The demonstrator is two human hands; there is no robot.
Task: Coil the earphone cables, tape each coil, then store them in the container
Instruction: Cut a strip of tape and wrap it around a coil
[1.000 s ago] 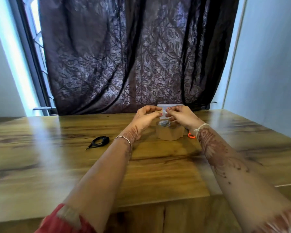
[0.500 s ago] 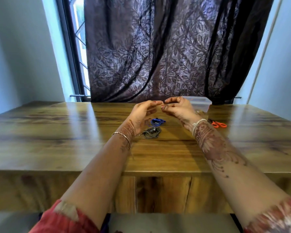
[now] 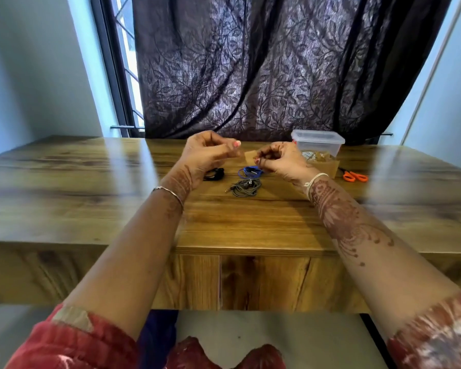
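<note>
Both my hands are raised above the wooden table [image 3: 250, 225]. Between them is a short piece of brown tape [image 3: 249, 156]. My right hand [image 3: 281, 161] pinches its right end, and the curled fingers of my left hand [image 3: 210, 153] hold its left edge. Below the hands lie three coiled earphones: a black one [image 3: 214, 174], a blue one [image 3: 250, 171] and a grey one [image 3: 246, 187]. A clear plastic container [image 3: 317, 141] with its lid on stands at the back right.
A brown tape roll [image 3: 329, 166] sits in front of the container, partly behind my right hand. Orange scissors [image 3: 355, 177] lie to its right. A dark curtain [image 3: 277, 70] hangs behind the table; walls close in on both sides.
My hands have drawn slightly apart, and the brown tape piece now shows between them. The view has shifted, bringing the black coil into sight under my left hand.
</note>
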